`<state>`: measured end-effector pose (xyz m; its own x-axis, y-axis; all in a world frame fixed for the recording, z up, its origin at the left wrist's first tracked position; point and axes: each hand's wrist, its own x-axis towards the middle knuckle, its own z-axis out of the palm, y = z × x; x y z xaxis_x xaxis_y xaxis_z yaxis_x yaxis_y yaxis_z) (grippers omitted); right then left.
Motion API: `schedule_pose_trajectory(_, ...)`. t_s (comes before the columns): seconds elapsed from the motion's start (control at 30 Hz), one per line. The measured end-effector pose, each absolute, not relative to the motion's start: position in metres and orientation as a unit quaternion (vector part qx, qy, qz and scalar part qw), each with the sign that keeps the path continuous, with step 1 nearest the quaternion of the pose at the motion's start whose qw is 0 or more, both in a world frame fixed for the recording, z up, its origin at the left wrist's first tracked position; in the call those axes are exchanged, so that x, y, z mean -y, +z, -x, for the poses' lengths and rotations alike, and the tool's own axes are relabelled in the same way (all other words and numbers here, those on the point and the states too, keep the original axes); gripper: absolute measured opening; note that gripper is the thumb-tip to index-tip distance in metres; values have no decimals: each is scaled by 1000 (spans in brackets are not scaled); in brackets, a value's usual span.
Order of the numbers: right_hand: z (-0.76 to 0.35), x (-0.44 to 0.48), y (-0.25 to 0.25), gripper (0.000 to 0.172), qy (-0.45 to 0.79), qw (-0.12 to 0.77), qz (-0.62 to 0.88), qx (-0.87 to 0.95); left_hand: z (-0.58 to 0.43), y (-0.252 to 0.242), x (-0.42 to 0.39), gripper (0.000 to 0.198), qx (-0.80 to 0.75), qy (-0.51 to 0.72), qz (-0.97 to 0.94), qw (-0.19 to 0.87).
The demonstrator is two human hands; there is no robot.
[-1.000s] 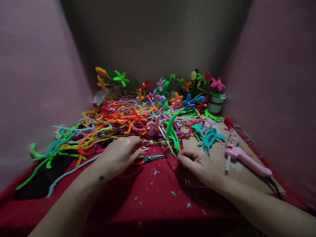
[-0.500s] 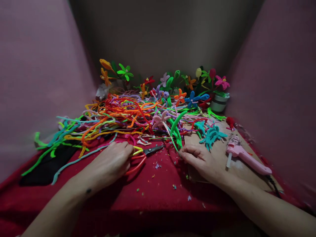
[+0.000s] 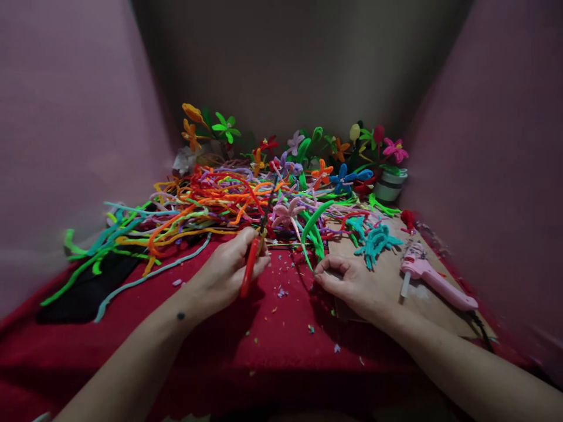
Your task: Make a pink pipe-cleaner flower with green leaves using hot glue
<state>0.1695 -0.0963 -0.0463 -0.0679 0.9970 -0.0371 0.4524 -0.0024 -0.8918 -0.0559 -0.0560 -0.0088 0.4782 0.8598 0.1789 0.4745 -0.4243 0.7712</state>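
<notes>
My left hand is closed around the red handles of a pair of scissors. Their dark blades point up and away, seen nearly edge-on, over the front of the pipe cleaner pile. To the right, my right hand pinches the lower end of a thin green stem between thumb and fingers. That stem leads up to a pale pink pipe cleaner flower. Curved bright green leaves stand beside the stem, just above my right fingers.
Loose coloured pipe cleaners are heaped across the middle. Finished flowers and a white pot stand behind. At right, a pink glue gun and teal pipe cleaner pieces lie on cardboard. Clippings dot the red cloth.
My left hand has lifted the scissors from the cloth and turned them, so the blades now point upward instead of right. My right hand has shifted slightly left, still pinching the stem.
</notes>
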Motion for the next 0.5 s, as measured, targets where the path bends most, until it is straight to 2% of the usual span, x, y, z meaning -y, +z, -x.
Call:
schedule_pose_trajectory(0.1,-168,97,-45,5,390,351,587,617,46,3,63,12,-388,324,-733,455)
schedule_pose_trajectory(0.27,-167,97,-46,4,382,345,590,622,40,-6,90,14,-323,272,-571,704)
schedule_pose_trajectory(0.33,-167,97,-45,5,382,340,593,622,40,-19,98,19,-316,246,-545,736)
schedule_pose_trajectory(0.4,-166,97,-43,5,389,340,590,621,40,-31,102,15,-332,252,-533,737)
schedule_pose_trajectory(0.5,-166,97,-42,5,393,343,585,621,44,-35,99,18,-351,281,-554,700)
